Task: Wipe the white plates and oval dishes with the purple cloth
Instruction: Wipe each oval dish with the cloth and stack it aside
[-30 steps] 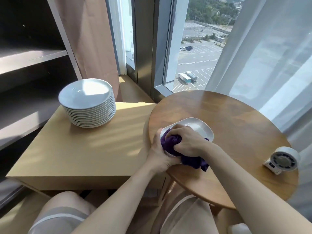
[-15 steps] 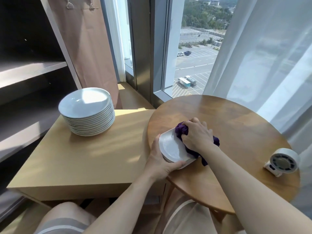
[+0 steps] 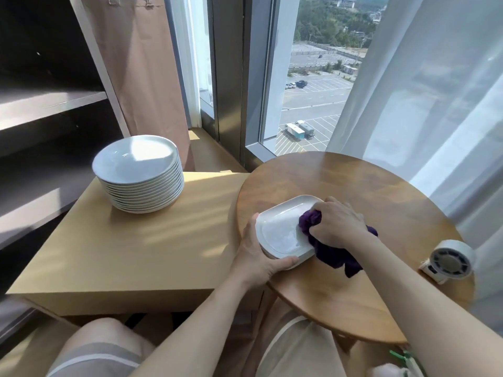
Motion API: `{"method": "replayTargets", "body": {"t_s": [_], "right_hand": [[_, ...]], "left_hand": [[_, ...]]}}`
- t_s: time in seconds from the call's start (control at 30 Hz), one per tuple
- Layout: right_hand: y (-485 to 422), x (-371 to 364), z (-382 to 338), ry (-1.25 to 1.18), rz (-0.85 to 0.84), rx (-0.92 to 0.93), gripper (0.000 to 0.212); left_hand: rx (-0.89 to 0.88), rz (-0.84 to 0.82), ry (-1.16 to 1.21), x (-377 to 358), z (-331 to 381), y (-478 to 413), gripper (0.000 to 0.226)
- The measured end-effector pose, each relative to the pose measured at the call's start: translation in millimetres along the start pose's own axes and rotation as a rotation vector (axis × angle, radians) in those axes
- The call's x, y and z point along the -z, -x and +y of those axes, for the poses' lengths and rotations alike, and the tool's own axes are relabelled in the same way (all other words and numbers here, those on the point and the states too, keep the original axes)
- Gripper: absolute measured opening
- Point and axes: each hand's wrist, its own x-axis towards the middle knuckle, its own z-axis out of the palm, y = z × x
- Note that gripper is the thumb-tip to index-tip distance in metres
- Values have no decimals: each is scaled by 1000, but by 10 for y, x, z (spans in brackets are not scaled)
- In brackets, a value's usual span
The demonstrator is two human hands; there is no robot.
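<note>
Head view: dish [image 3: 280, 229] lies at the near-left edge of the round worktop [image 3: 353, 180]. Holding the dish's near-left rim is the left hand [image 3: 255, 257], thumb over the edge, fingers [image 3: 283, 263] curled under. On the dish's right half the right hand [image 3: 337, 224] is clenched on the bunched cloth [image 3: 329, 251], pressing it down. Stacked plates [image 3: 138, 172] sit well left of the dish on a lower worktop [image 3: 130, 246]; fan [image 3: 449, 261] is right of the dish. Judging by this: mid-wipe on one dish, and I can't tell which plates are done, so likely plenty left.
</note>
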Motion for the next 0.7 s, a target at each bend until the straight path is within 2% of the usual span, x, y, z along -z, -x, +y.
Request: {"method": "replayTargets", "body": {"t_s": [0.1,0.23,0.33,0.4,0.47,0.6,0.7], "right_hand": [[109,32,-46,-31,-57,63,42],[199,39,-258,-168,-192,198,30],[224,-30,-516,-184,-255,294,29],[202,-68,-645,-118,-223,332,32],[166,-92,-698,-115,-186,337,32],[81,-111,-624,-304,-89,302,20],[-15,-79,-508,-520,82,156,3]], "left_hand": [[-13,1,29,10,4,12,107],[-10,1,100,5,-3,-10,107],[30,-64,111,22,-27,-50,122],[68,-97,129,45,-23,-63,139],[62,-101,150,60,-9,-57,140],[-92,-27,126,57,96,-30,108],[-85,-15,131,70,146,0,105]]}}
